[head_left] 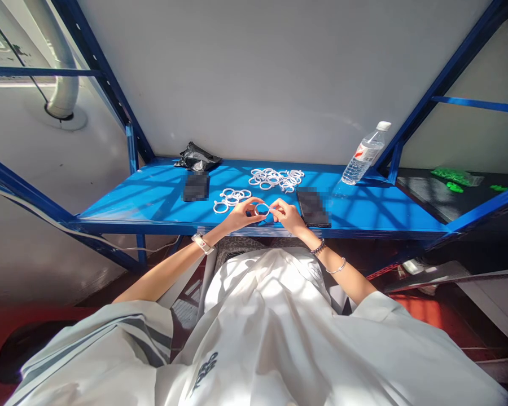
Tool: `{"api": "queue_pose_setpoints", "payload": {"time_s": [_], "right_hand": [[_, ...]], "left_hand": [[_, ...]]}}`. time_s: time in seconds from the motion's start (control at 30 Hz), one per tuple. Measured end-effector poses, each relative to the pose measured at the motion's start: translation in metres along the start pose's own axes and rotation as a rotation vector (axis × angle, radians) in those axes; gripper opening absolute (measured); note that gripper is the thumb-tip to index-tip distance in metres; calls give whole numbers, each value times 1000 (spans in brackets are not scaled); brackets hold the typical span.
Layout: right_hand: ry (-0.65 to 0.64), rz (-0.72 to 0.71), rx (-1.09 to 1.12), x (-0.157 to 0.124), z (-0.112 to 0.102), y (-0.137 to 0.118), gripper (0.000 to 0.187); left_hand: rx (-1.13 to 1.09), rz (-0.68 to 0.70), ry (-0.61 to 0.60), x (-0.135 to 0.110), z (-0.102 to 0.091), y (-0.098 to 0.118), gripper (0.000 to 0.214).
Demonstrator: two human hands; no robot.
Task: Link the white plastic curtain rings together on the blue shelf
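Observation:
Near the front edge of the blue table, my left hand (242, 214) pinches the left side of a white plastic ring (261, 209) with a small tab. The fingers of my right hand (288, 216) close on the ring's right side, where the tab seems to be; fine detail there is too small to make out. Just behind my left hand lies a small group of similar white rings (221, 207). A larger pile of white rings (275, 179) sits farther back, beyond both hands. A dark flat object (315, 208), blurred out, lies right of my right hand.
On the blue table (152, 197) a second blurred dark object (196, 186) lies at left, with a black plastic bag (198, 157) behind it. A clear water bottle (364, 155) stands at the right. Blue metal posts (131, 146) frame the table; a grey-white wall (279, 79) closes the back.

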State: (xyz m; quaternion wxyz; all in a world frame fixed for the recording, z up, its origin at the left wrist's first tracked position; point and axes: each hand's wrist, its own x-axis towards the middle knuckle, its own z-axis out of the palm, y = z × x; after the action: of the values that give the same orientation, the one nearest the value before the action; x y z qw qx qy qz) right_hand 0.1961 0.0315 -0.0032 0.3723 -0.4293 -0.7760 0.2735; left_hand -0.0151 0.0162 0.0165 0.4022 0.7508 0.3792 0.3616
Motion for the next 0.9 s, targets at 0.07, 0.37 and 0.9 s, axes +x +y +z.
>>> {"api": "queue_pose_setpoints", "payload": {"time_s": [0.07,0.37,0.9], "right_hand": [[-4,-3,-9,0,0,0,21],[-3,-16,-54,-1,0,0,25],[-7,-22,-105,-2,0,-5,28]], "left_hand": [[3,-3,1,0,0,1,51],[4,-8,10,-1,0,2,49],[-22,-54,23,-1,1,5,52]]}}
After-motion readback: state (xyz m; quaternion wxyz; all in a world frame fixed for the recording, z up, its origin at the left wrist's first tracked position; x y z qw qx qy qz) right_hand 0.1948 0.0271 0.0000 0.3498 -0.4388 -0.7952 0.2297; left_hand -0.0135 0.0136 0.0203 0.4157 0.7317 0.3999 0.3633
